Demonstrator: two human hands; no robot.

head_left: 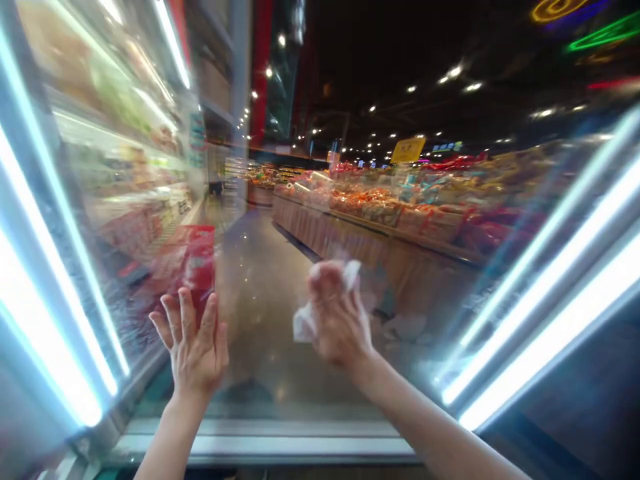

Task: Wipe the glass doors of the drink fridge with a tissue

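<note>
Left hand [197,357], 8 o'clock: empty, fingers spread wide. Right hand [340,327], 6 o'clock: blurred, holding cloth [303,324], edges protruding. Advised: spread cloth flat under the palm, press evenly, overlap strokes, keep left hand clear.

The white wipe [303,325] is looking soft, matt and creased, like cloth or paper. The floor [255,280] is gleaming, smooth and polished. The red package [203,257] is shining like plastic film. The display stand [300,223] is showing wood-like sides; the frame rail [265,445] is looking metallic.
</note>
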